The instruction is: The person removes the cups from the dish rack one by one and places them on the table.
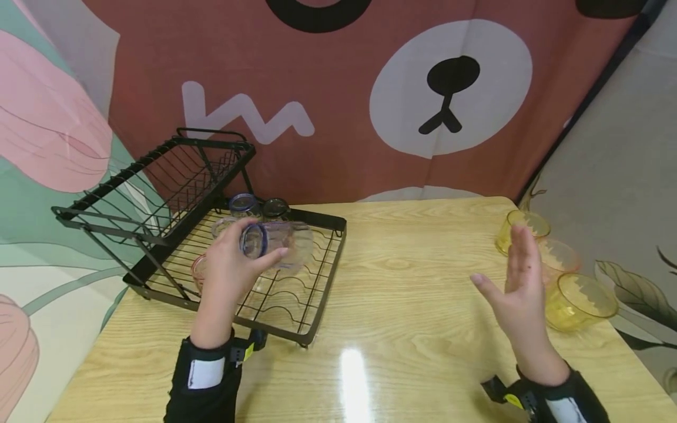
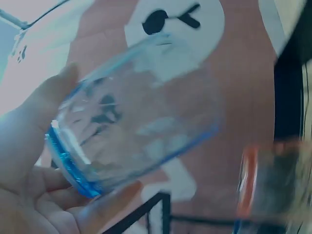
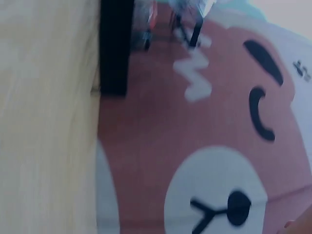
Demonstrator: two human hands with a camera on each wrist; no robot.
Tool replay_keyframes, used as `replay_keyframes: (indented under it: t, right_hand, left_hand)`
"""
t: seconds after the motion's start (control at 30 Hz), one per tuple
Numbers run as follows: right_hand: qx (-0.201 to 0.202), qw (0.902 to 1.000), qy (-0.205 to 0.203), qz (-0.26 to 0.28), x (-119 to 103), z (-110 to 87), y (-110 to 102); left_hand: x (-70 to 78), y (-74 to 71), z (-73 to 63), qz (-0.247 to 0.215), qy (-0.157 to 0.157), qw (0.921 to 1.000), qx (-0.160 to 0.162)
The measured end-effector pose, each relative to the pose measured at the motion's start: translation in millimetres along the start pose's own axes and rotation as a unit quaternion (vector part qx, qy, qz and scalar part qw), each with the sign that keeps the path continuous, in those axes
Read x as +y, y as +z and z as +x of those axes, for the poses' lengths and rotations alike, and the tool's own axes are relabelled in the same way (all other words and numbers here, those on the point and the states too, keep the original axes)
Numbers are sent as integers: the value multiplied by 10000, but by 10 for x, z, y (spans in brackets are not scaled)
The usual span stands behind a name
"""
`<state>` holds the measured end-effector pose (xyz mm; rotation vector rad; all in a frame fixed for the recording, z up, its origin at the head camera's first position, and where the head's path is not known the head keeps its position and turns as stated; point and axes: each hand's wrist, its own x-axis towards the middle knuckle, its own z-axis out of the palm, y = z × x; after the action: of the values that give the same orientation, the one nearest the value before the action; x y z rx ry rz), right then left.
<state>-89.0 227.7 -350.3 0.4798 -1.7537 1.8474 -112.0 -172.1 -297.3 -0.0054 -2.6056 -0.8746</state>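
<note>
My left hand (image 1: pixel 231 258) grips a clear drinking glass (image 1: pixel 290 242) by its blue-tinted base, tilted on its side above the dish rack (image 1: pixel 317 329). In the left wrist view the thumb and fingers close around that blue end, and the glass (image 2: pixel 146 112) points away from the palm. Over the right of the table, my right hand (image 1: pixel 523 294) is raised with its fingers straight and thumb apart, holding nothing. Beside it stand a yellow glass (image 1: pixel 579 302), a pinkish glass (image 1: pixel 557 258) and another yellow glass (image 1: pixel 520 226), partly behind the fingers.
Several glasses stand in the rack's lower tier, among them a blue-rimmed glass (image 1: pixel 244 204), a dark glass (image 1: pixel 276 207) and a reddish glass (image 1: pixel 198 271) partly behind the left wrist. An upper wire tier (image 1: pixel 211 205) rises at the left. A printed cloth (image 1: pixel 338 158) hangs behind the wooden table (image 1: pixel 412 276).
</note>
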Motion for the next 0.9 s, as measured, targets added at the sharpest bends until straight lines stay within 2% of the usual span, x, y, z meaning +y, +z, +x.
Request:
replay_keyframes:
  t: [0.1, 0.17, 0.2, 0.27, 0.37, 0.43, 0.5, 0.63, 0.73, 0.83, 0.9]
  right_hand:
    - [-320, 9988, -89, 361, 6, 25, 219]
    - [-472, 9976, -32, 513, 10, 26, 359]
    - [-530, 9967, 57, 620, 10, 23, 426]
    - [-639, 9939, 261, 863, 14, 12, 552]
    - [-726, 9864, 707, 1297, 19, 16, 727]
    - [-735, 9794, 1072, 1545, 28, 31, 837]
    - [-730, 9710, 1353, 1833, 51, 51, 944]
    - [-868, 9550, 1686, 2281, 109, 83, 1147]
    - [-1085, 9462, 1658, 2560, 188, 78, 1275]
    - [-1201, 9427, 1371, 2796, 272, 63, 1365]
    - [-1196, 9416, 1139, 2935, 296, 64, 1407]
  left_hand:
    - [72, 107, 18, -941, -67, 9951, 281]
    - [113, 200, 30, -1684, -95, 9848, 411]
    - [135, 251, 35, -2125, -117, 9761, 436]
    - [192, 353, 42, -3009, -197, 9524, 453]
    - [293, 513, 44, -4341, -305, 8994, 404]
    - [368, 615, 29, -4912, -348, 8695, 382]
    - [437, 718, 1, -5337, -385, 8441, 329]
    - [566, 904, -75, -5906, -416, 8059, 28]
    - [639, 1008, -142, -6364, -620, 7678, -404]
    - [685, 1071, -202, -6689, -903, 7334, -817]
    - [702, 1088, -236, -6831, -1004, 7155, -1064]
